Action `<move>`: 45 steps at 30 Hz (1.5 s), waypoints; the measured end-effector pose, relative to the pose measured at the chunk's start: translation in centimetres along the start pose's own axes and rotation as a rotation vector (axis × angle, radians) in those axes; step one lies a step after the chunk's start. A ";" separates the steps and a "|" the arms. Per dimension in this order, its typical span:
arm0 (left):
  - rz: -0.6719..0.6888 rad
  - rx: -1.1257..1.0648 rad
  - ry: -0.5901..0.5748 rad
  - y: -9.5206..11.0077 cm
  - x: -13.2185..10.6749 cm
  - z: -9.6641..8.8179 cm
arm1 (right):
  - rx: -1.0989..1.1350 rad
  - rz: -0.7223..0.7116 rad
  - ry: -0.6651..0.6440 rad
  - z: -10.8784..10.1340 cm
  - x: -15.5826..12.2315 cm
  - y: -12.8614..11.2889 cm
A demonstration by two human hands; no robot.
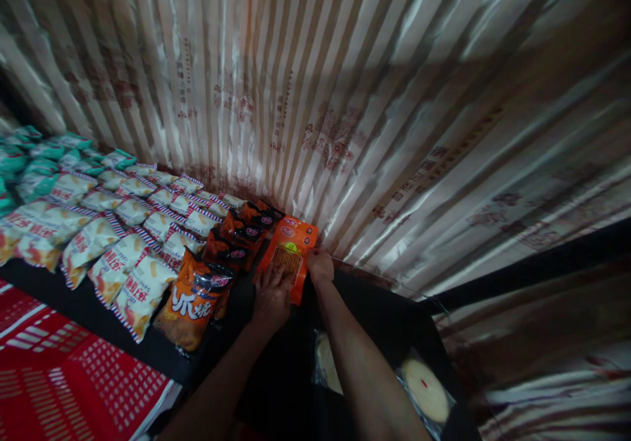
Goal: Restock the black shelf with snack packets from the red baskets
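Note:
A flat orange snack packet [290, 247] leans against the striped curtain at the end of a row of packets on a dark shelf [374, 316]. My left hand [271, 293] rests flat on the packet's lower left part, fingers spread. My right hand [320, 265] is curled at the packet's right edge and grips it. Just left of the packet stand orange and black snack bags [194, 300], lined up one behind another.
A shiny striped curtain [345, 99] forms the back wall. Rows of white, red-striped bags [123, 257] and teal bags [34, 165] fill the shelf to the left. A red patterned surface [64, 382] lies at lower left. Clear wrapped round items [426, 388] sit below my right arm.

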State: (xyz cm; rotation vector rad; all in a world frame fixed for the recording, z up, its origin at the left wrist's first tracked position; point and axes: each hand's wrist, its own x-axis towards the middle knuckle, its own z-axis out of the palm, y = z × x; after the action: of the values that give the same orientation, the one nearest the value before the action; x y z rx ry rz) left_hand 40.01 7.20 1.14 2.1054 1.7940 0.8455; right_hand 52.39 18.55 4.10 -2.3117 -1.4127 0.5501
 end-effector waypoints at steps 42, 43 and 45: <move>0.225 -0.130 0.162 2.1 -2.3 0.2 | 0.301 -0.467 0.245 -1.3 -10.2 3.7; 0.250 -0.136 0.170 2.2 -3.0 0.2 | 0.316 -0.479 0.243 -1.4 -11.1 3.9; 0.296 -0.151 0.188 2.6 -4.4 0.1 | 0.340 -0.499 0.242 -1.7 -13.0 4.5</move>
State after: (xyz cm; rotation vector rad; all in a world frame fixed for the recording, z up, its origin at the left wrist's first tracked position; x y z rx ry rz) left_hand 41.88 2.48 1.30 2.2887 1.4624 1.2497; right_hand 51.18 4.78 5.04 -1.6204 -1.5576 0.3134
